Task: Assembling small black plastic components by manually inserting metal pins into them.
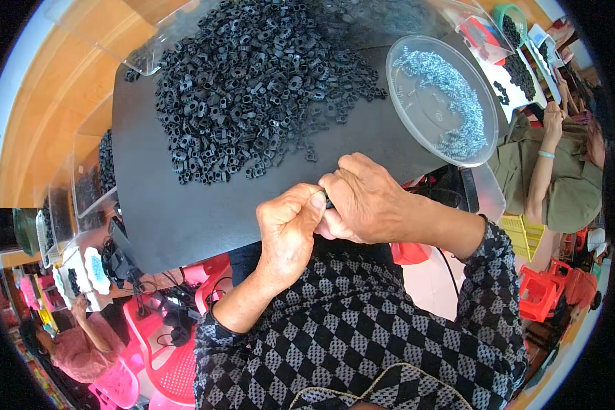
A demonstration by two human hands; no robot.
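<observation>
small black part pinched between two hands

dark tabletop [184,212] fills the view, with other people at work off to both sides. left hand [288,229] and right hand [365,201] meet just off its near edge, both clenched, fingertips pressed together on a small black part [329,202]; only a sliver of it shows between the thumbs, so its shape cannot be told. just beyond the hands lies a big pile of black parts [253,82], loose and tumbled. up and to the right of the right hand sits a clear round tray [417,116] holding small silver springs [458,102].

the part looks light, stiff, likely moulded plastic, not fragile but easy to drop. a fingertip pinch on its outer sides suits it best. the springs look lighter still, and prone to tangle and roll.
</observation>
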